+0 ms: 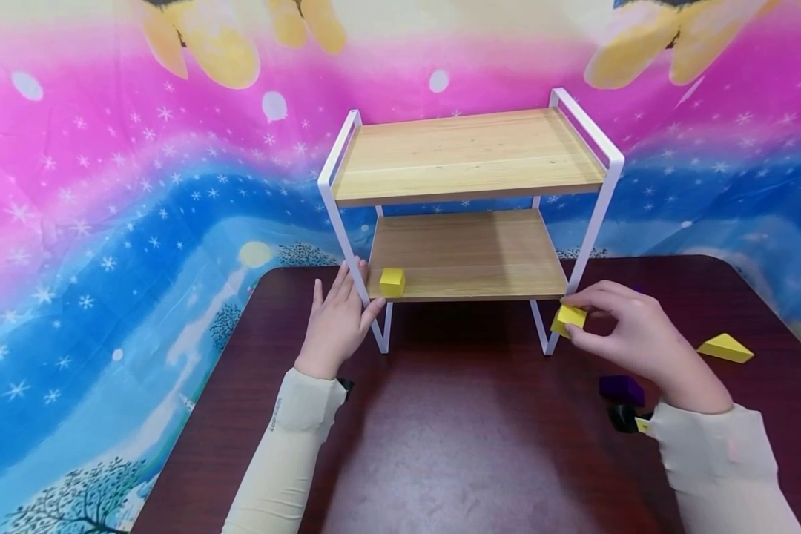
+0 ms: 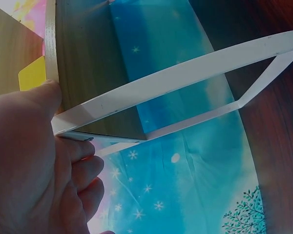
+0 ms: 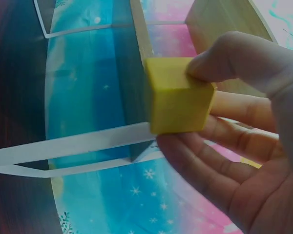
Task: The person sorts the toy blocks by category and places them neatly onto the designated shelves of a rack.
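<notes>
Fingers: your right hand [image 1: 641, 341] pinched a yellow cube [image 1: 569, 319] between thumb and fingers; your left hand [image 1: 337, 326] had its fingers spread against the left front leg [image 1: 339, 230].
Table: the dark red table [image 1: 440, 445] lay under it all.
Rack: the two-tier rack [image 1: 467, 156] stood ahead, between your hands.
Lower board: from your pinching fingers, the lower board [image 1: 467, 252] lay up and left, its long axis running left to right; your right hand was nearer its right front corner.
Right-hand strays: a yellow wedge [image 1: 725, 348] and a purple block [image 1: 621, 389] lay on the table.
Second yellow cube: the second yellow cube [image 1: 392, 282] sat at the board's left front, near your left thumb.
Held cube: it showed no clear long axis; you couldn't tell if it touched the rack.
</notes>
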Motion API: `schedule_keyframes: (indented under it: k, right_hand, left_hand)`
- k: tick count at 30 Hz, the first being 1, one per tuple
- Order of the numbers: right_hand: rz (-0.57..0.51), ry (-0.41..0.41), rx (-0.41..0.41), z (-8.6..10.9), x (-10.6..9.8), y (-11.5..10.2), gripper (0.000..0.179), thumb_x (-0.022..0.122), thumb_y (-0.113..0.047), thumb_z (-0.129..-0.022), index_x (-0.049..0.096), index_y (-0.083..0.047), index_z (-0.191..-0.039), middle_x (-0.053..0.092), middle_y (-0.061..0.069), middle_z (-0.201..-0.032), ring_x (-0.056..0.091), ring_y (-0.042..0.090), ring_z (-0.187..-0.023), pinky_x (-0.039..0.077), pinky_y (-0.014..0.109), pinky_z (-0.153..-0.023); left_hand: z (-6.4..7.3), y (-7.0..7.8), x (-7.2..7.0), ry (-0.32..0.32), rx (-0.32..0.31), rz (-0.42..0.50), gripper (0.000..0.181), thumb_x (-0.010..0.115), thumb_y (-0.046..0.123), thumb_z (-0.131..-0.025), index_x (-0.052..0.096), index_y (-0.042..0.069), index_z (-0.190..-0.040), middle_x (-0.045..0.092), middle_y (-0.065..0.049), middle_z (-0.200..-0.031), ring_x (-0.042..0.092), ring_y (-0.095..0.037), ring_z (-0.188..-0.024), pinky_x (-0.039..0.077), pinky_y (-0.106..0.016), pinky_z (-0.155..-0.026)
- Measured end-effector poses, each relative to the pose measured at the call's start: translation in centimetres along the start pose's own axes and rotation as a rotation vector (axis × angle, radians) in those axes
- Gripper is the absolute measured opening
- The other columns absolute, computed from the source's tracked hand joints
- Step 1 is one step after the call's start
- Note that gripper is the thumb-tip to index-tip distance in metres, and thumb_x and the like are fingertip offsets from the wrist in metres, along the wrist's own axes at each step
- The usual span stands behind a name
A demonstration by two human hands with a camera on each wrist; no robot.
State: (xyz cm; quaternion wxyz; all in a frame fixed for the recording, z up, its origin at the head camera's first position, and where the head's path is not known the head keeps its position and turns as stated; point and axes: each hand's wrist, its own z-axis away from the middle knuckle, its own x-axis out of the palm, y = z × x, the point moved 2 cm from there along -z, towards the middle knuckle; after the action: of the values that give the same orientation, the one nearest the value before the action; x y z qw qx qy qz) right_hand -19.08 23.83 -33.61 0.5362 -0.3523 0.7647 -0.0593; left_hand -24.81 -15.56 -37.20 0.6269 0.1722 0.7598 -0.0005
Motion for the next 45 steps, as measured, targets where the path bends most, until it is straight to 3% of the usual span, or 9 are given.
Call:
schedule_keyframes:
  k: [5,20,36,40,45]
  right_hand:
    - [-0.032,0.011,-0.053,-0.3,0.6,-0.4,0.034,0.088,-0.006,-0.076,0.076,-0.008,-0.109,0.070,0.004,-0.102,0.063,0.011,-0.085,0.055,0.016,-0.064]
    - [-0.121,0.050,-0.130,-0.9,1.8,-1.6,0.040,0.089,-0.001,-0.073,0.077,-0.007,-0.110,0.069,0.000,-0.098,0.065,0.006,-0.083,0.050,0.007,-0.073]
    - [-0.110,0.057,-0.160,-2.1,1.9,-3.0,0.036,0.089,-0.006,-0.076,0.078,-0.010,-0.110,0.069,-0.002,-0.099,0.062,0.010,-0.080,0.053,0.019,-0.058]
    - [-0.103,0.059,-0.148,-2.5,1.9,-3.4,0.036,0.089,-0.008,-0.076,0.078,-0.010,-0.111,0.070,-0.001,-0.100,0.061,0.009,-0.082,0.054,0.017,-0.062]
    - [-0.108,0.057,-0.129,-3.0,1.9,-3.9,0.035,0.087,-0.009,-0.078,0.078,-0.008,-0.112,0.070,0.002,-0.101,0.064,0.014,-0.085,0.048,0.006,-0.074]
  left_hand:
    - [0.0,0.0,0.0,0.002,0.000,-0.002,0.074,0.042,0.053,-0.106,0.015,0.014,-0.163,0.014,-0.001,-0.168,0.011,-0.024,-0.156,-0.002,-0.060,-0.122]
    - [0.0,0.0,0.0,-0.004,-0.001,-0.011,0.075,0.038,0.056,-0.106,0.014,0.014,-0.163,0.013,-0.001,-0.168,0.007,-0.021,-0.156,-0.002,-0.059,-0.122]
    - [-0.1,0.2,-0.1,-0.013,-0.006,-0.005,0.074,0.041,0.054,-0.106,0.012,0.016,-0.163,0.014,-0.002,-0.169,0.009,-0.024,-0.156,-0.003,-0.059,-0.121]
    - [0.0,0.2,-0.1,-0.011,-0.007,-0.003,0.075,0.040,0.055,-0.106,0.013,0.015,-0.163,0.014,-0.001,-0.169,0.008,-0.023,-0.157,-0.003,-0.059,-0.122]
    - [0.0,0.2,-0.2,-0.012,-0.006,0.002,0.075,0.039,0.055,-0.106,0.015,0.013,-0.163,0.013,-0.001,-0.168,0.008,-0.023,-0.156,-0.003,-0.060,-0.121]
